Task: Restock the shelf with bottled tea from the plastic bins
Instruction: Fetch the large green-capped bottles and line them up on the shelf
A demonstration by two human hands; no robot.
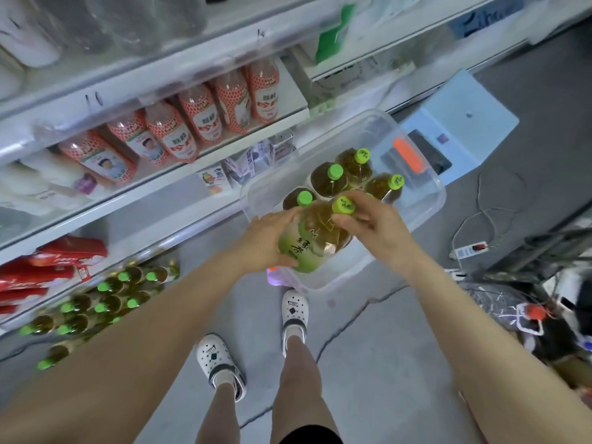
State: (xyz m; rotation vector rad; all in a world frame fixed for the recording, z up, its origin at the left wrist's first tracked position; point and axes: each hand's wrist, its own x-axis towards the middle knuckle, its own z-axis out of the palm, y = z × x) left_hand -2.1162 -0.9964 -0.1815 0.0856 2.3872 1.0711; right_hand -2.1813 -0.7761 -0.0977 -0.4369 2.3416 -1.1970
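A green-capped bottle of tea (315,238) with a green label is lifted above the near end of a clear plastic bin (426,200) on the floor. My left hand (266,241) wraps its body from the left. My right hand (371,219) grips its neck just under the cap. Several more tea bottles (330,177) stand upright in the bin's far half. On the bottom shelf (96,318) at the lower left, several green-capped tea bottles stand in rows.
Orange-labelled bottles (198,120) fill the upper shelf, with cartons below and red boxes (48,267) at the left. A light blue box (461,123) sits beyond the bin. A power strip (471,249) and cables lie at the right. My feet in white clogs stand before the bin.
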